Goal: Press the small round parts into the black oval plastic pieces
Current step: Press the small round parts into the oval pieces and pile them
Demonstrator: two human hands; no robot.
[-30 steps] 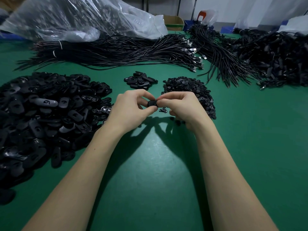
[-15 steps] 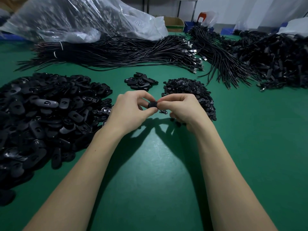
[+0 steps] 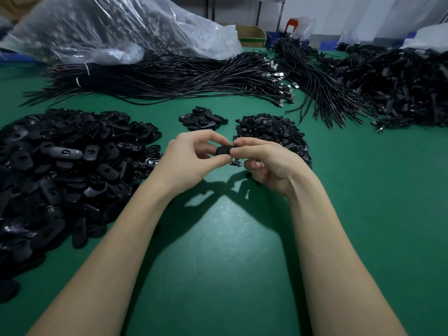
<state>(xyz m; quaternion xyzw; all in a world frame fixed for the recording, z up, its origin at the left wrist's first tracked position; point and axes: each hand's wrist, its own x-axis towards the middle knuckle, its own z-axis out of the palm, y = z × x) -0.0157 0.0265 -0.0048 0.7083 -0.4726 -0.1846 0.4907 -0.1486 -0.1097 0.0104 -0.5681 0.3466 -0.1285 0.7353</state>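
Note:
Above the green table, my left hand and my right hand meet and pinch one black oval piece between thumbs and forefingers. Any round part in it is hidden by my fingertips. A big heap of black oval pieces lies to the left. A mound of small round parts sits just behind my right hand, and one loose small part lies under my fingers. A small cluster of oval pieces sits behind my hands.
Bundles of black cables stretch across the back of the table, with more tangled cables at the right. A clear plastic bag lies at the back left, a cardboard box behind it.
More of the oval piece shows between my fingertips. My right hand's lower fingers have uncurled a little. Both hands stay at the same spot.

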